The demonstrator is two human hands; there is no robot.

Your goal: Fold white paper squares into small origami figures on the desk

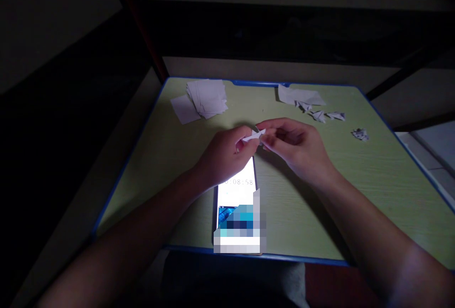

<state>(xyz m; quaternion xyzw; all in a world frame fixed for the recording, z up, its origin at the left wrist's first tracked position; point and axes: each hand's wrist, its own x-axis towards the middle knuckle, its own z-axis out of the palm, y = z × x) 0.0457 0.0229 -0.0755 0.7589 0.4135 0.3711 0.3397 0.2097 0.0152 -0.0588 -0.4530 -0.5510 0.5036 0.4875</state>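
Note:
A small piece of folded white paper (253, 136) is pinched between my two hands above the middle of the table. My left hand (226, 152) grips its left part between thumb and fingers. At its right end, the thumb and fingertips of my right hand (296, 144) close on it. The fingers partly cover the paper, so its full shape is hidden. Below my hands lies a phone (236, 194) with a bright screen showing timer digits; its upper end is behind my left hand and part of its lower screen is pixelated.
On the pale green table (152, 194) with a blue rim, a stack of white paper sheets (208, 97) lies at the back left. At the back right are a creased sheet (302, 95), several small folded paper pieces (319, 116) and a crumpled paper piece (360, 134).

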